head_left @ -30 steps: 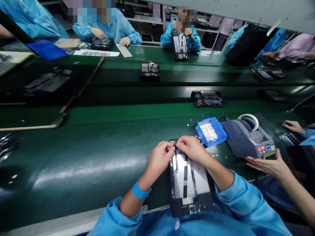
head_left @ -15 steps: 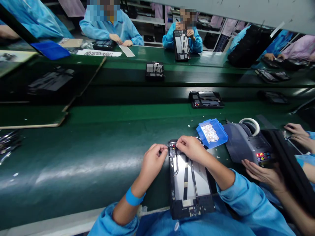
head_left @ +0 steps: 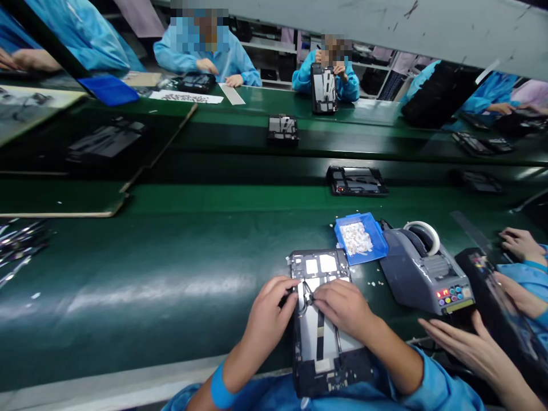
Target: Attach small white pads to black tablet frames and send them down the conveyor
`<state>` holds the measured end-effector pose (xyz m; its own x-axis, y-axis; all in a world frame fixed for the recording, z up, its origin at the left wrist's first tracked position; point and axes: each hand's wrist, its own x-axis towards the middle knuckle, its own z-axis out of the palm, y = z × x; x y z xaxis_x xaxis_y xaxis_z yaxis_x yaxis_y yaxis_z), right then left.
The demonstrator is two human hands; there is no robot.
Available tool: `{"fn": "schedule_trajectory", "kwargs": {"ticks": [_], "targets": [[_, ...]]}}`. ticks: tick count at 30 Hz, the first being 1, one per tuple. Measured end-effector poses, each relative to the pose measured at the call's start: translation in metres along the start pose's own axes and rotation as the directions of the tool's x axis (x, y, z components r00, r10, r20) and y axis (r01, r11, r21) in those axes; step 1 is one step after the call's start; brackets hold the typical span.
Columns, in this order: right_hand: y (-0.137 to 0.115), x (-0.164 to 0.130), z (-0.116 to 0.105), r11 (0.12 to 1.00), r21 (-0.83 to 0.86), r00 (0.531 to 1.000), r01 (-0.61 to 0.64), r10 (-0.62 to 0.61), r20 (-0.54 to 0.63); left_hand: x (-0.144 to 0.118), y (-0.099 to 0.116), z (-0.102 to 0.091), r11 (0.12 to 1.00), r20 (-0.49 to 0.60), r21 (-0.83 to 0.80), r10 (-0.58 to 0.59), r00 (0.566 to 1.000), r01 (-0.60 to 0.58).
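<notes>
Open flat device [head_left: 330, 342] lies at 6 o'clock on the counter [head_left: 171, 297], face up, near the wearer's body. Right hand [head_left: 345, 305] comes in from 3 o'clock, fingers pinching a thin dark cable [head_left: 307, 294] at the device's 11 o'clock. Left hand [head_left: 268, 311] at 9 o'clock, thumb and forefinger curled in by the edge; can't tell if they grip anything. Blue tray [head_left: 380, 242] of white bits just off the 1 o'clock corner, tape dispenser [head_left: 417, 274] beyond at 2.

Handling, my judgement: light pinch, no tugging, ease the cable without kinks, steady the frame with the left hand, fingers off the boards.
</notes>
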<state>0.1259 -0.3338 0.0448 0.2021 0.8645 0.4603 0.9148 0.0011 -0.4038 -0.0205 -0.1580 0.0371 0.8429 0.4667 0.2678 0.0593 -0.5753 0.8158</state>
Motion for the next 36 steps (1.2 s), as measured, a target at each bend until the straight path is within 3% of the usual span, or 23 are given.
{"fn": "schedule_trajectory", "kwargs": {"ticks": [18, 21, 26, 30, 33, 36], "targets": [[-0.001, 0.000, -0.002, 0.990, 0.073, 0.993, -0.122, 0.121, 0.015, -0.011, 0.012, 0.009, 0.995, 0.007, 0.039, -0.089, 0.996, 0.089], [0.000, 0.000, -0.003, 0.989, 0.085, 0.992, -0.122, 0.122, 0.014, -0.016, 0.011, 0.011, 0.987, -0.021, 0.031, -0.158, 0.987, 0.159], [-0.001, 0.004, -0.001, 0.989, 0.082, 0.993, -0.119, 0.119, 0.003, -0.026, 0.009, 0.016, 0.942, 0.032, -0.001, -0.336, 0.941, 0.336], [-0.004, 0.002, -0.008, 0.987, 0.079, 0.990, -0.138, 0.138, 0.000, -0.032, 0.006, 0.018, 0.933, 0.098, -0.008, -0.358, 0.929, 0.360], [-0.005, -0.019, -0.020, 0.957, 0.010, 0.953, -0.290, 0.290, -0.093, -0.035, 0.005, 0.018, 0.936, 0.136, 0.004, -0.349, 0.927, 0.351], [-0.006, -0.053, -0.025, 0.854, -0.036, 0.841, -0.519, 0.503, -0.202, -0.036, 0.005, 0.018, 0.945, 0.137, 0.026, -0.326, 0.936, 0.325]]}}
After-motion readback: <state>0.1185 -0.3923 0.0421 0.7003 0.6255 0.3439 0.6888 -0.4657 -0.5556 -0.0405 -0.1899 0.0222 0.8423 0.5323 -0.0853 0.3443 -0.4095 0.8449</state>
